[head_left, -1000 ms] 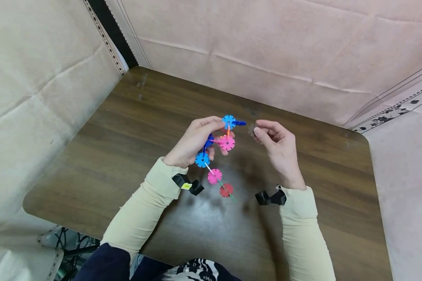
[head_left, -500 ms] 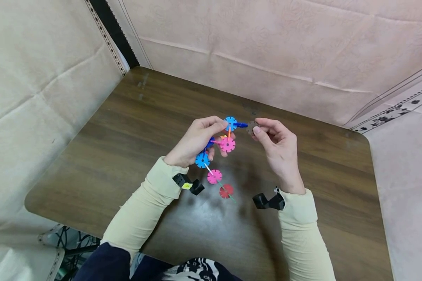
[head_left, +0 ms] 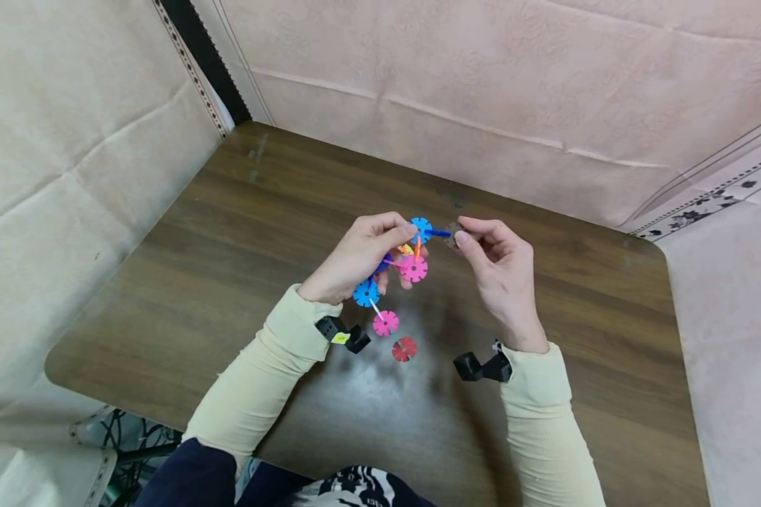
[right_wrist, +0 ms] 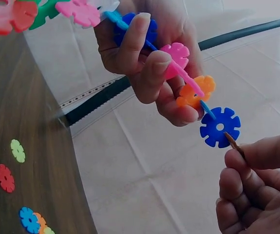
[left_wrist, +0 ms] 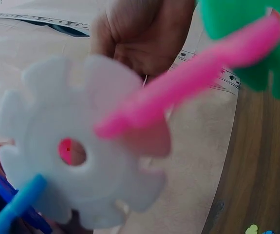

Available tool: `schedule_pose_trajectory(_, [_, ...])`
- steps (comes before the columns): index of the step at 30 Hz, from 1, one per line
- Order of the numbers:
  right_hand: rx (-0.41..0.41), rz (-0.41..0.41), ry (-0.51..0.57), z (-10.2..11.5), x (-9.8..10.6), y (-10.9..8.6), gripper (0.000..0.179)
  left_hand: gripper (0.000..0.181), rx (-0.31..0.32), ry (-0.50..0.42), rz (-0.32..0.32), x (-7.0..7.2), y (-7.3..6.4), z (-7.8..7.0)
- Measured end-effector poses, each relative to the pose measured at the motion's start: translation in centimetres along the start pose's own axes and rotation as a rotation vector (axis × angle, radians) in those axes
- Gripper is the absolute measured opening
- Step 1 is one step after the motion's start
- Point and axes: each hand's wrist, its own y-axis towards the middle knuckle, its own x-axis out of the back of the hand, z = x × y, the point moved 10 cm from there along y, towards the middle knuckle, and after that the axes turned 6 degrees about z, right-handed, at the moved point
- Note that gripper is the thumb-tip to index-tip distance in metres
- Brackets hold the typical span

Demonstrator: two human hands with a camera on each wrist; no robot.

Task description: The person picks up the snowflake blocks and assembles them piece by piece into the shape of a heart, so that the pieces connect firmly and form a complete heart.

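Observation:
My left hand point(head_left: 363, 252) holds a chain of slotted plastic snowflake discs in several colours. A light blue disc point(head_left: 421, 229) sits at its fingertips, and a dark blue one point(head_left: 441, 233) stands edge-on beyond it. A pink disc point(head_left: 413, 267) hangs below, and the tail runs down to a red disc point(head_left: 404, 349). My right hand point(head_left: 502, 271) pinches a brown disc point(head_left: 452, 234) between thumb and forefinger. In the right wrist view, the brown disc's edge meets the rim of a blue disc point(right_wrist: 220, 127). A white disc point(left_wrist: 84, 190) fills much of the left wrist view.
Under the hands lies a brown wooden table point(head_left: 583, 296). Loose discs show on the wood in the right wrist view: a light green one point(right_wrist: 18, 151), a red one point(right_wrist: 5, 178) and a blue one point(right_wrist: 29, 220). Pale cloth point(head_left: 469, 91) hangs behind the table.
The gap between the chain's dark blue disc and the brown disc has closed. My left hand has shifted slightly right and toward me with the chain, while the right hand has barely moved.

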Motion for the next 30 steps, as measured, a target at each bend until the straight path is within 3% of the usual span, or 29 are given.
schedule_pose_trajectory(5, [0.016,0.014,0.018,0.2,0.0,0.1,0.026,0.028,-0.018,-0.032,0.009,0.0,0.1,0.0])
schedule_pose_trajectory(13, [0.014,0.013,0.062,-0.5,-0.3,0.1,0.030,0.027,0.003,-0.080,-0.051,0.5,0.1,0.4])
schedule_pose_trajectory(20, [0.015,0.029,0.088,-0.8,-0.5,0.1,0.027,0.033,-0.022,-0.103,-0.016,0.6,0.0,0.2])
schedule_pose_trajectory(26, [-0.010,0.044,0.010,-1.9,-0.4,0.2,0.029,0.030,-0.051,-0.125,-0.014,0.9,0.0,0.0])
schedule_pose_trajectory(30, [-0.151,0.154,-0.183,-5.3,-1.8,-0.1,0.027,0.029,-0.048,-0.106,-0.064,1.7,-0.1,-0.2])
